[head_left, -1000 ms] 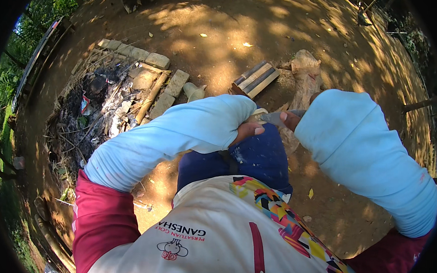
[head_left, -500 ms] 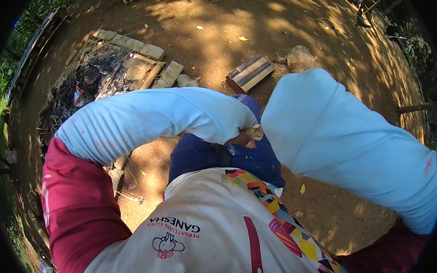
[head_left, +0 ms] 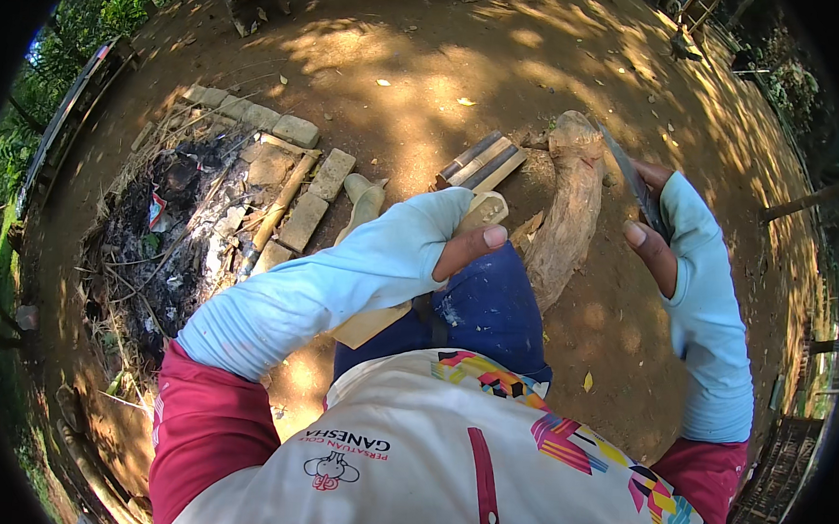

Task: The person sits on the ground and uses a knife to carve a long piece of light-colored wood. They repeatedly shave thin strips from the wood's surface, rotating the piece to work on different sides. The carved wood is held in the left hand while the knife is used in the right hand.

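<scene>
My left hand (head_left: 466, 247) is closed around a pale split piece of wood (head_left: 485, 208) that lies slanted across my blue-trousered knee, its lower end showing under my forearm. My right hand (head_left: 652, 242) is lifted out to the right and grips a long dark knife blade (head_left: 631, 176), which points up and away. Between the two hands a thick, knobbly brown log (head_left: 568, 215) lies on the dirt. Both forearms wear light blue sleeves.
Cut bamboo pieces (head_left: 482, 161) lie on the ground beyond the log. To the left is a burnt ash pile (head_left: 169, 235) edged by stone bricks (head_left: 298, 129). Dappled bare earth spreads ahead; a wooden fence (head_left: 789, 462) stands at the right.
My right arm has swung out from over my knee to the right, lifting the knife clear. My left hand stays on the wood piece, now uncovered.
</scene>
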Tool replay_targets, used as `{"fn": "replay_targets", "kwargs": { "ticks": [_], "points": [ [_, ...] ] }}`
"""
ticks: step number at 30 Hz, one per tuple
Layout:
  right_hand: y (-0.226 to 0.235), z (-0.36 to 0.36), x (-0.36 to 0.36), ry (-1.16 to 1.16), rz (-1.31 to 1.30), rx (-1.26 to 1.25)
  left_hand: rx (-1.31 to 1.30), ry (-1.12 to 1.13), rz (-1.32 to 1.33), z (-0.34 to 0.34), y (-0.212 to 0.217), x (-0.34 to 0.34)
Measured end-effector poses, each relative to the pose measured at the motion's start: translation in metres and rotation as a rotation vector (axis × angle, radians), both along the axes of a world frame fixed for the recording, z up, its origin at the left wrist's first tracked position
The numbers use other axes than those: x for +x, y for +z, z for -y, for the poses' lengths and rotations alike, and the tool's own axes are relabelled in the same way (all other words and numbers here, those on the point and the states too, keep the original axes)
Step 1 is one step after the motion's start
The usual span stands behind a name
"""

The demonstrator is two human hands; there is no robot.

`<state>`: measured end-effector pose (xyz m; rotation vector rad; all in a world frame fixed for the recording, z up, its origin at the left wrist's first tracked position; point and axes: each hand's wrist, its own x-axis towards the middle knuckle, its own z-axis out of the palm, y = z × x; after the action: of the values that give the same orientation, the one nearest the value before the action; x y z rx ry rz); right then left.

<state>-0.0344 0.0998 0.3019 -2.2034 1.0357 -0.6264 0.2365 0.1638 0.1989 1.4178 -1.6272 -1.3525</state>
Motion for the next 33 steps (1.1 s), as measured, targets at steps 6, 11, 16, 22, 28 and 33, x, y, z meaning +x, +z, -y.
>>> {"fn": "replay_targets", "kwargs": {
  "ticks": [6,11,16,22,28,33],
  "points": [
    [-0.057,-0.021,0.022,-0.077,0.476,0.294,-0.191,0.132,-0.025,-0.008,0.009,-0.017],
    [-0.07,-0.024,0.067,-0.037,0.328,-0.227,-0.246,0.197,-0.122,-0.014,0.007,-0.023],
    [-0.068,-0.018,0.086,0.033,0.32,-0.548,-0.305,0.189,-0.138,-0.012,-0.007,-0.021],
    [-0.075,0.002,0.098,-0.006,0.448,0.425,-0.136,0.319,-0.213,-0.011,0.011,-0.032],
    [-0.072,0.01,0.104,0.233,0.266,-0.04,-0.147,0.296,-0.268,-0.006,0.013,-0.023],
    [-0.079,0.01,0.103,0.184,0.42,-0.128,-0.192,0.314,-0.466,-0.001,0.002,-0.017]
  ]
}}
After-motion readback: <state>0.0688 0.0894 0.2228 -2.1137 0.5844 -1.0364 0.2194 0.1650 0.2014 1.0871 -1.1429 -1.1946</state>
